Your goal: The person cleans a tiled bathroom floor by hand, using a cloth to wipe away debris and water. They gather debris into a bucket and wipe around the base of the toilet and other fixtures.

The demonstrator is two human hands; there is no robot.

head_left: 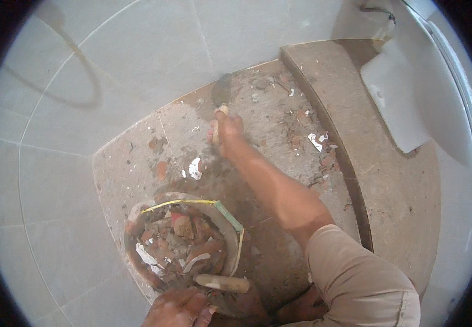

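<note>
My right hand (227,131) reaches forward, its fingers wrapped round the pale handle of a trowel (222,92). The trowel's dark blade lies against the floor close to the wall. At the lower edge my left hand (178,308) is beside the near rim of a round bucket (229,261), fingers loosely bent, thumb apart, nothing visible in them. Broken brick, mortar and white tile pieces (184,242) fill much of the bucket. A yellow and green carrying band (229,215) runs along its rim. A loose-looking wooden handle (222,283) shows by the near rim; its other end is hidden.
Rubble (326,155) and white shards (195,168) are scattered over the dusty floor (263,114). A raised step (377,180) runs along the right, with a white panel-like fixture (404,98) above it. Grey tiled walls (138,60) enclose the back and left.
</note>
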